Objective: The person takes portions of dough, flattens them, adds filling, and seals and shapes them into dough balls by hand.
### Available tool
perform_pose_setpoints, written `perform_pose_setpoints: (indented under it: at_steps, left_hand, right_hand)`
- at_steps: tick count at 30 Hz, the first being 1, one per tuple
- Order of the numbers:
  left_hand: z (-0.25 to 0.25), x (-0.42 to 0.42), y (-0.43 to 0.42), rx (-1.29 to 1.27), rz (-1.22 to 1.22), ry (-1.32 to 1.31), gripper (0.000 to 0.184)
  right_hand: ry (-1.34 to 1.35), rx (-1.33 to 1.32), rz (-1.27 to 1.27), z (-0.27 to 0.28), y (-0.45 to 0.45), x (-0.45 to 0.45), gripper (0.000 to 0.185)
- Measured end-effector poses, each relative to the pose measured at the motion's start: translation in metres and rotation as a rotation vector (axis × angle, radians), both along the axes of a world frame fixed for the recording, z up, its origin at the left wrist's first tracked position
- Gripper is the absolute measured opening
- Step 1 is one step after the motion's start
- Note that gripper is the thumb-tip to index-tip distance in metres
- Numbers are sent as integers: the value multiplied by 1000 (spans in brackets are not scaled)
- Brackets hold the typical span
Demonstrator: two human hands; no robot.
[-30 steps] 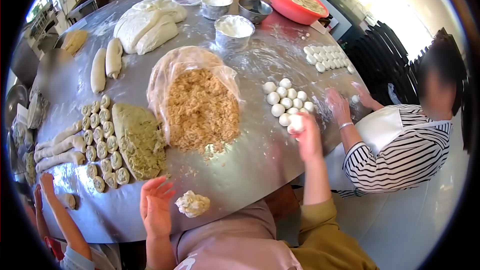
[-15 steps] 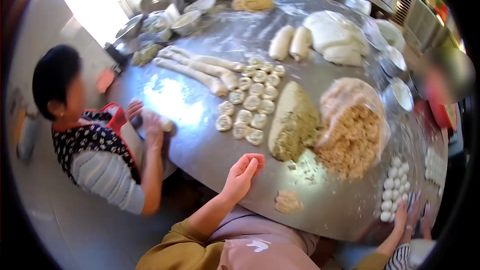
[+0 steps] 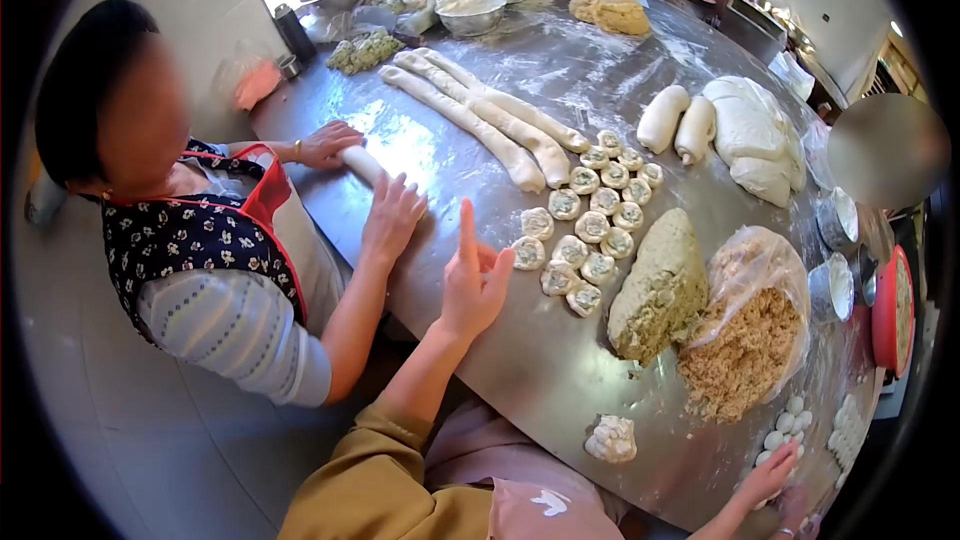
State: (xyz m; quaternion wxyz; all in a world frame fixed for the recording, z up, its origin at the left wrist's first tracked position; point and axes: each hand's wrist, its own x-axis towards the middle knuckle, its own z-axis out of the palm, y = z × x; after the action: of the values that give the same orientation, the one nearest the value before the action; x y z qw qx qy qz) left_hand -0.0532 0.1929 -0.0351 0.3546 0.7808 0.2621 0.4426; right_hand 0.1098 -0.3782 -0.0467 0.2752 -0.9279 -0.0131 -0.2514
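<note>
My left hand (image 3: 475, 285) is raised over the near edge of the steel table, index finger pointing up, thumb apart, nothing held. Just beyond it lie several small round filled dough pieces (image 3: 592, 228), with pale filling showing on top. At the lower right my right hand (image 3: 768, 475) is at a group of small white dough balls (image 3: 786, 427). Its fingers are bent together; whatever they may hold is hidden. A rough lump of dough (image 3: 611, 438) sits on the table between my hands.
A co-worker's hands (image 3: 392, 220) roll a dough piece (image 3: 362, 164) at the left. Dough ropes (image 3: 480, 120), a greenish filling mound (image 3: 660, 285), a brownish filling heap (image 3: 745, 345) under plastic, and a large dough slab (image 3: 755, 135) cover the table (image 3: 500, 350). Another person's hand is at the lower right.
The view has turned left. My left hand has gone from loosely curled to index finger raised. The co-worker's hands have spread along the dough piece. My right hand stays by the balls.
</note>
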Motion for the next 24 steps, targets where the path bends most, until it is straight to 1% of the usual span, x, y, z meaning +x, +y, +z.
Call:
perform_pose_setpoints:
  at_steps: [1,3,5,7,10,13,14,16,19,22,24]
  left_hand:
    - [-1,6,6,-50,-4,13,81]
    - [-3,18,15,-154,-19,40,82]
    - [-8,30,23,-191,-15,67,81]
    - [-11,38,31,-244,-23,100,80]
    - [-36,45,43,-255,14,271,74]
    - [-40,56,59,-333,100,389,69]
    - [-43,57,64,-361,86,366,68]
    - [-51,55,69,-424,48,325,67]
    - [-41,48,59,-360,36,341,64]
    - [-39,39,47,-273,82,344,61]
    - [-42,31,39,-297,104,374,59]
  right_hand:
    - [-30,66,22,-10,13,-3,36]
    - [93,158,46,0,64,-25,32]
    - [242,179,71,8,110,-48,30]
    - [230,64,138,-9,127,-62,28]
    - [331,241,84,-46,154,-83,25]
    - [134,56,234,-48,167,-86,23]
    - [195,81,208,-42,169,-85,22]
    - [196,110,191,-36,172,-82,21]
    - [221,135,207,-31,173,-86,18]
    - [202,167,219,-29,176,-87,16]
    - [153,158,229,-27,177,-89,15]
